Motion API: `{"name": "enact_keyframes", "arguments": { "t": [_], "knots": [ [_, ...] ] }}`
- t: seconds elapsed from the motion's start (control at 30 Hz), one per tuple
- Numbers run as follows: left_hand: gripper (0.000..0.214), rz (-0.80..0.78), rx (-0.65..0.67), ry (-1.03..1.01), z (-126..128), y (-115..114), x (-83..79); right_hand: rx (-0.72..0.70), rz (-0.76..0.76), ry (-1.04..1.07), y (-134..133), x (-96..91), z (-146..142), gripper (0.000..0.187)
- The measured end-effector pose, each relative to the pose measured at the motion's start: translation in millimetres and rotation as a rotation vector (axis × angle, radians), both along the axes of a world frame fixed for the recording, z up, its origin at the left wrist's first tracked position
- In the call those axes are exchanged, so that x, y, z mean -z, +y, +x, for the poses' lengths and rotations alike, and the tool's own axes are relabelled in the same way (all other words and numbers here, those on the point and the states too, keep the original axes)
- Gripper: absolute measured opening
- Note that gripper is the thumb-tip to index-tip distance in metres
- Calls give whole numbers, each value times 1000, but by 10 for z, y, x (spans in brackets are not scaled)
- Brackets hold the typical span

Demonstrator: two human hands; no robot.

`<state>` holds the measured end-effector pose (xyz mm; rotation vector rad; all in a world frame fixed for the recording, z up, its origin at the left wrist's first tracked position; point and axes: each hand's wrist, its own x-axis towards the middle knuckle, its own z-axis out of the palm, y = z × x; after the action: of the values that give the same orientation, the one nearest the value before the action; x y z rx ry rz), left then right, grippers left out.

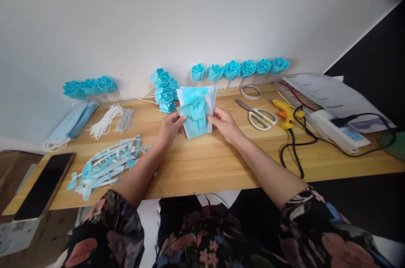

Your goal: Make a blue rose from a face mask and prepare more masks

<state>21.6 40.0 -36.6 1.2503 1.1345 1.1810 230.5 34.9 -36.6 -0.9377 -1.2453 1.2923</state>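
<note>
Above the middle of the wooden table I hold opened-out blue and white face mask material (196, 112), upright and in layers. My left hand (171, 128) pinches its left edge between thumb and fingers. At the right edge, my right hand (225, 123) grips it the same way. A creased blue sheet lies in front, with flatter blue and white layers behind. Just behind the material stand blue rose-like flowers on sticks, some in a cluster (165, 91) and others in a row (232, 70) along the wall.
Cut strips (110, 164) lie left of my forearm, near a phone (44, 186), white ear loops (107, 120), thin wires (125, 120) and a stack of masks (72, 120). Rightward are scissors (257, 116), tape (251, 91), a yellow glue gun (286, 113), its cord, and a power strip (340, 133).
</note>
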Motion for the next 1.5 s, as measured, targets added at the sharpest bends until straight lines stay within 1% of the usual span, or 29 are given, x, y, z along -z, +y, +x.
{"name": "enact_keyframes", "arguments": {
  "t": [0.1, 0.2, 0.3, 0.37, 0.43, 0.5, 0.63, 0.77, 0.9, 1.0, 1.1, 1.17, 1.23, 1.3, 1.37, 1.4, 1.47, 1.5],
  "knots": [
    [52, -50, 44, -146, 28, -15, -41, -28, 2, 44, 0, 2, 0, 42],
    [52, 2, 87, -188, 37, -48, -71, -72, -15, 111, 2, -14, -5, 51],
    [52, 92, 84, -110, 19, -83, -96, -76, -31, 153, -4, -42, -2, 56],
    [52, 165, 38, -22, 9, -91, -107, -75, -22, 157, -12, -58, 4, 55],
    [48, 234, 5, 23, 12, -84, -107, -80, -6, 134, -22, -68, 10, 51],
    [43, 265, 18, 13, 26, -74, -95, -80, 7, 109, -30, -75, 15, 50],
    [40, 277, 56, 8, 47, -78, -47, -71, 33, 114, -42, -94, 21, 52],
    [38, 307, 57, 6, 46, -104, -8, -53, 67, 131, -64, -140, 20, 50],
    [42, 342, 33, -32, 76, -137, -26, -31, 86, 92, -99, -172, 6, 46],
    [54, 411, -15, -54, 112, -165, -78, -60, 89, 13, -102, -141, -1, 45],
    [64, 539, -77, -47, 116, -185, -133, -85, 95, -49, -82, -81, 1, 42],
    [57, 648, -135, 5, 94, -193, -169, -65, 99, -71, -68, -55, 0, 41],
    [43, 754, -187, 93, 61, -203, -216, -37, 110, -83, -65, -52, -8, 40],
    [31, 825, -221, 172, 30, -218, -284, -19, 127, -89, -75, -68, -22, 38],
    [26, 841, -223, 215, 12, -236, -371, -20, 142, -88, -91, -87, -37, 36],
    [25, 824, -209, 226, 8, -244, -418, -25, 146, -86, -97, -94, -43, 35],
    [28, 731, -156, 223, 13, -252, -502, -37, 147, -91, -103, -92, -48, 35],
    [30, 652, -128, 203, 22, -248, -535, -40, 150, -98, -102, -85, -49, 35]
  ]
}}
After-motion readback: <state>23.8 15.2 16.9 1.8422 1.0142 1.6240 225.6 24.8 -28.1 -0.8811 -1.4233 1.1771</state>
